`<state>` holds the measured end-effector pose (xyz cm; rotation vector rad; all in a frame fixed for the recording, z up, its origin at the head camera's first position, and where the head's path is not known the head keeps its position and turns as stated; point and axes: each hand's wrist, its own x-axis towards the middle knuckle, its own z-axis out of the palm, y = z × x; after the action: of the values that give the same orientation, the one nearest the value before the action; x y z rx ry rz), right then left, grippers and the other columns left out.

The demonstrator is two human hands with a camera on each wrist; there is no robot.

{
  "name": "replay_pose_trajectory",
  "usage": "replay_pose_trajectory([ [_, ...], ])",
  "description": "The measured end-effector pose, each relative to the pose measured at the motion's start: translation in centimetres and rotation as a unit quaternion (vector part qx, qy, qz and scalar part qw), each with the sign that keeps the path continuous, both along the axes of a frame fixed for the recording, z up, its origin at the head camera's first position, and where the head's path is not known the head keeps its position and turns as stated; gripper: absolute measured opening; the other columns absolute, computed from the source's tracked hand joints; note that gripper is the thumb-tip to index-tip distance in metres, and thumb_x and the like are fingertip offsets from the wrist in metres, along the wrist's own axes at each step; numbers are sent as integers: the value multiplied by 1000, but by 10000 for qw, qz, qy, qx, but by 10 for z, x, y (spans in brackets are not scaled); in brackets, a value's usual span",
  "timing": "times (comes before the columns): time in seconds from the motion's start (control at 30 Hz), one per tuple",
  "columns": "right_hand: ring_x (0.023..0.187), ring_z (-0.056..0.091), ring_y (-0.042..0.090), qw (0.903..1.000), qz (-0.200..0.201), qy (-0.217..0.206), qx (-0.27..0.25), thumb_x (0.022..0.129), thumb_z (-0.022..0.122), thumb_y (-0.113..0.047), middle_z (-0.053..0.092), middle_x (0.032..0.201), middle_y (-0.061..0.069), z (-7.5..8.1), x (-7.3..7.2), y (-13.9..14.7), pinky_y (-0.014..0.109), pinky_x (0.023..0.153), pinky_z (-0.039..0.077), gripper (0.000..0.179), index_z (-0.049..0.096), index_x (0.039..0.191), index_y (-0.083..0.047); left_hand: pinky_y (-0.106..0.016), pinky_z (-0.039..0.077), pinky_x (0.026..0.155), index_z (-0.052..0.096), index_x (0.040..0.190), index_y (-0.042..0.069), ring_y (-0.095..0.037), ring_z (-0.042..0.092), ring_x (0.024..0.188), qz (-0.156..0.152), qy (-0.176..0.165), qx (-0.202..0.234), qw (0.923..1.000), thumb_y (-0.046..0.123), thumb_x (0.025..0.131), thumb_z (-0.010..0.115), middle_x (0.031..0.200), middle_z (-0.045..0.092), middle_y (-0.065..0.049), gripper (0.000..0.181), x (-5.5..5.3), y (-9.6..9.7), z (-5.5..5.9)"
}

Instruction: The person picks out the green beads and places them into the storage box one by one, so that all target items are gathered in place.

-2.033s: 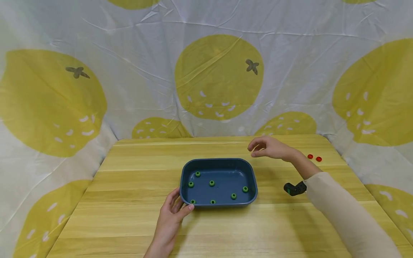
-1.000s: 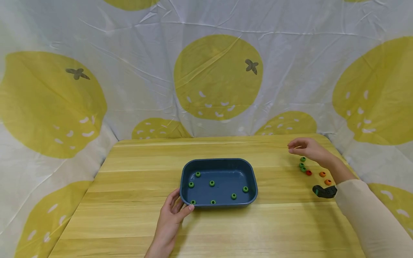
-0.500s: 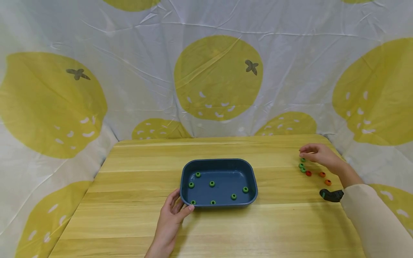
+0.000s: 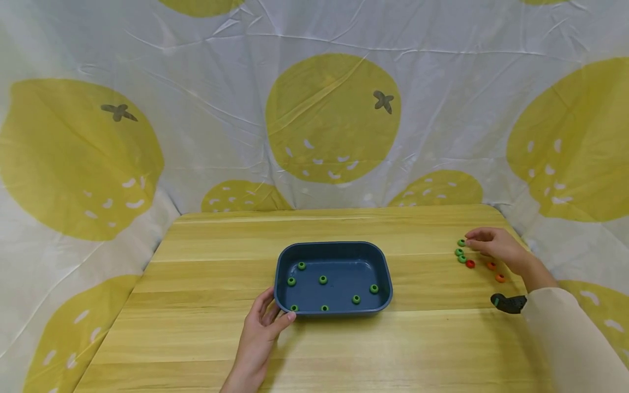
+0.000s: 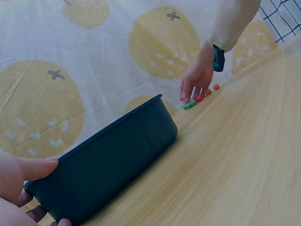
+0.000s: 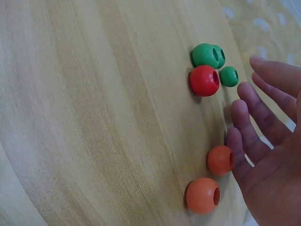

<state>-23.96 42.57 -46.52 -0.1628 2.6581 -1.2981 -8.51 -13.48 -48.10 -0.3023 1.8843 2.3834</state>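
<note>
My left hand [image 4: 259, 330] grips the left front corner of a dark blue plastic tub [image 4: 333, 314], thumb over the rim and fingers against the outside, as the left wrist view also shows. Several green beads with holes lie spread on the tub floor; one is this green bead [image 4: 322, 280]. My right hand [image 4: 498, 248] is low at the table's right side, fingers loosely bent and apart, with nothing between them. Beside its fingertips is a green bead [image 6: 229, 76]. Two more green beads [image 6: 205, 55], a red bead [image 6: 204, 80] and two orange beads [image 6: 202, 195] lie around.
The tub stands mid-table on a light wooden table [image 4: 211, 305]. A lemon-print cloth [image 4: 211, 120] hangs behind the table and at its sides. A black device [image 4: 508, 303] is strapped to my right wrist.
My right hand has moved right from beside the tub's back right corner and come down by the loose beads. It now covers where two red beads showed earlier. Left hand and tub stay still.
</note>
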Motion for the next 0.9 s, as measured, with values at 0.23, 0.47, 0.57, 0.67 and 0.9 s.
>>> replay_pose_trajectory([
  [0.23,98,58,2,9996,-23,46,282,107,61,-25,60,130,27,-4,0,-1,25,84,53,49,53,137,13,-30,49,100,38,155,3,-36,38,145,4,23,-3,10000,0,91,77,161,35,-16,76,-1,0,-1],
  [0.47,110,61,26,9986,30,35,536,107,60,-25,62,130,26,-9,-3,0,30,85,51,48,53,138,11,-31,49,101,38,155,4,-35,39,145,9,-2,-49,10000,1,91,78,160,36,-16,76,-1,-1,-2],
  [0.57,117,56,37,9980,117,21,620,107,59,-22,60,133,29,-10,-3,-1,35,89,49,47,53,140,11,-31,49,102,39,155,4,-36,39,145,18,10,-68,10000,1,90,78,160,36,-16,76,-1,-1,-2],
  [0.67,118,54,40,9976,172,25,678,107,59,-19,58,134,30,-10,-4,-2,39,90,47,45,53,140,11,-32,49,103,39,155,4,-36,39,145,14,5,-105,9999,1,90,79,160,36,-16,76,-1,0,-1],
  [0.9,87,53,22,9988,187,-64,444,103,68,-20,61,111,19,-16,-7,-2,31,70,48,51,52,139,11,-32,49,102,39,155,4,-36,39,145,34,-15,-108,9999,2,90,79,160,36,-16,76,0,0,0],
])
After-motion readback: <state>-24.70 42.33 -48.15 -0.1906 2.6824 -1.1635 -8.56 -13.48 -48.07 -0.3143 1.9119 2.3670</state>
